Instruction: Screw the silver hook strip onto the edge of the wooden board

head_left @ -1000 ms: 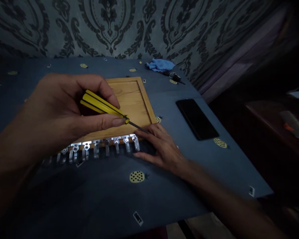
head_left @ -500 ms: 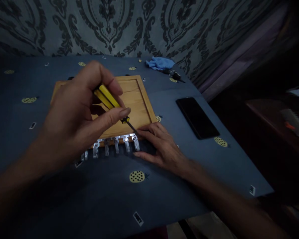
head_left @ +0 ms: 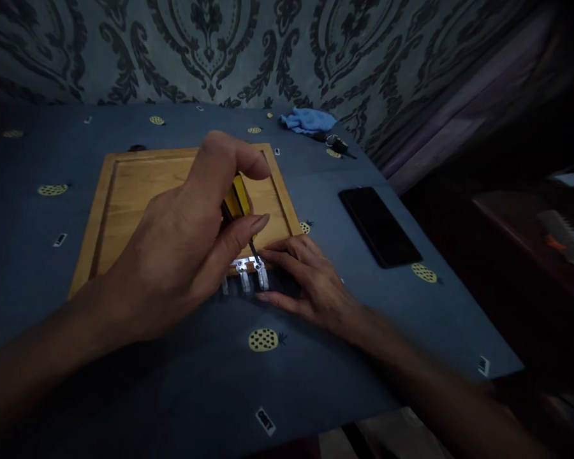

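Note:
My left hand (head_left: 182, 236) is closed around the yellow-and-black handle of a screwdriver (head_left: 240, 194), held steeply with its tip down. The tip meets the last hook at the right end of a metal hook rail (head_left: 243, 264), which lies along the near edge of a framed wooden board (head_left: 148, 178). My left hand hides the rest of the rail. At the board's near right corner, my right hand (head_left: 310, 274) grips the edge, fingers on top and thumb at the front, close beside the end hook.
A black phone (head_left: 380, 226) lies right of the board on the blue patterned tablecloth (head_left: 172, 395). Further back are a blue cloth (head_left: 309, 120) and some keys (head_left: 339, 144). A patterned wall stands behind the table. Its right edge drops into a dark area.
My left hand has moved right and turned the screwdriver more upright, its tip now on the end hook. More of the board's left side shows. My right hand has stayed put.

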Demonstrator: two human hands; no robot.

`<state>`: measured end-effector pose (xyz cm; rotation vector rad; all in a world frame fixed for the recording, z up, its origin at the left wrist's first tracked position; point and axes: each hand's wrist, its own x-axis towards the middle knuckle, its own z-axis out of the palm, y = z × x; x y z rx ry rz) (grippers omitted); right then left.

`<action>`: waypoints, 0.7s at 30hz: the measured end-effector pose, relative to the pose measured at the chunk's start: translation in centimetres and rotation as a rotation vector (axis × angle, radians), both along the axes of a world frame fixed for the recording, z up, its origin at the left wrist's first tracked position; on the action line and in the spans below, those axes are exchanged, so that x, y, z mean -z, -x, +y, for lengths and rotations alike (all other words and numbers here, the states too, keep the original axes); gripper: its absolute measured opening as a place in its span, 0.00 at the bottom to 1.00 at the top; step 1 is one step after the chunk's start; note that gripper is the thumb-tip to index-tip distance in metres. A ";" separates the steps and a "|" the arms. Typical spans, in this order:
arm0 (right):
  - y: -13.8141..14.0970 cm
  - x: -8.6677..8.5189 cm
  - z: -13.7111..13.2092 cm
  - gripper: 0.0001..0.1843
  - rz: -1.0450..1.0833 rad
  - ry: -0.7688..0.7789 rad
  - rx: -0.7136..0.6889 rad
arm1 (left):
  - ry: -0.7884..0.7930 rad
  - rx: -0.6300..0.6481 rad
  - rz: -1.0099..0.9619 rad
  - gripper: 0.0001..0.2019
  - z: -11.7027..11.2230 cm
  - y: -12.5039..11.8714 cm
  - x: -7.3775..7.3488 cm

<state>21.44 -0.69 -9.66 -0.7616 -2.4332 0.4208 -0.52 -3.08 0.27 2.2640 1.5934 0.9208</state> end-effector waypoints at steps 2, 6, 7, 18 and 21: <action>0.0 0.0 0.0 0.26 -0.001 0.001 -0.006 | -0.008 0.009 0.023 0.13 0.0 -0.1 0.1; 0.0 0.0 0.0 0.27 0.001 0.013 -0.007 | -0.011 0.042 0.090 0.14 0.2 0.1 0.1; -0.1 -0.1 0.0 0.27 0.002 0.013 -0.007 | -0.010 0.036 0.100 0.14 0.2 0.2 0.2; -0.1 -0.2 0.0 0.26 -0.012 0.015 -0.005 | 0.028 0.056 0.018 0.13 0.2 -0.2 0.7; -0.1 -0.1 0.0 0.26 -0.003 0.014 -0.006 | 0.026 0.038 0.029 0.13 0.1 -0.2 0.6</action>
